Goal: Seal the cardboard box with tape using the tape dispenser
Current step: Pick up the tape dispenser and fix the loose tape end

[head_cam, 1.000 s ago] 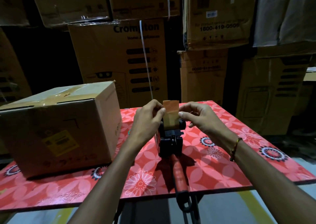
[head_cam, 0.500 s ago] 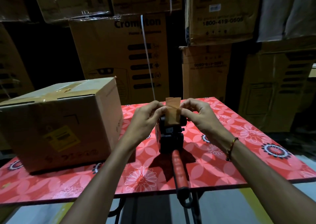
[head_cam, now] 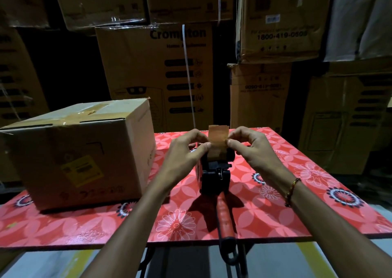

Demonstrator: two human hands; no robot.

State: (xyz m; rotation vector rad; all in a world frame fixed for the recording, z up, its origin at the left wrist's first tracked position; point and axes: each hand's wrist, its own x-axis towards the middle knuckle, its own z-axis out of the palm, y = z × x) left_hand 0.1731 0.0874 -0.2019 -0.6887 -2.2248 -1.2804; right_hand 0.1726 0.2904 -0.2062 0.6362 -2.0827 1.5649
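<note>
A black tape dispenser (head_cam: pixel 216 175) with a red handle (head_cam: pixel 224 215) lies on the red flowered table (head_cam: pixel 297 203), its handle pointing toward me. A strip of brown tape (head_cam: pixel 218 138) stands up from its front. My left hand (head_cam: pixel 186 153) pinches the strip's left edge and my right hand (head_cam: pixel 253 150) pinches its right edge. The cardboard box (head_cam: pixel 78 152) sits at the table's left, apart from my hands, with brown tape along its top seam.
Tall stacks of printed cartons (head_cam: pixel 157 74) fill the wall behind the table. A white strap (head_cam: pixel 188 74) hangs down in front of them. The table's near edge (head_cam: pixel 127 243) runs just below my forearms, with floor beneath.
My fingers have shifted slightly on the tape strip and it stands a little straighter. The view has tilted a bit. Box and dispenser stay in place.
</note>
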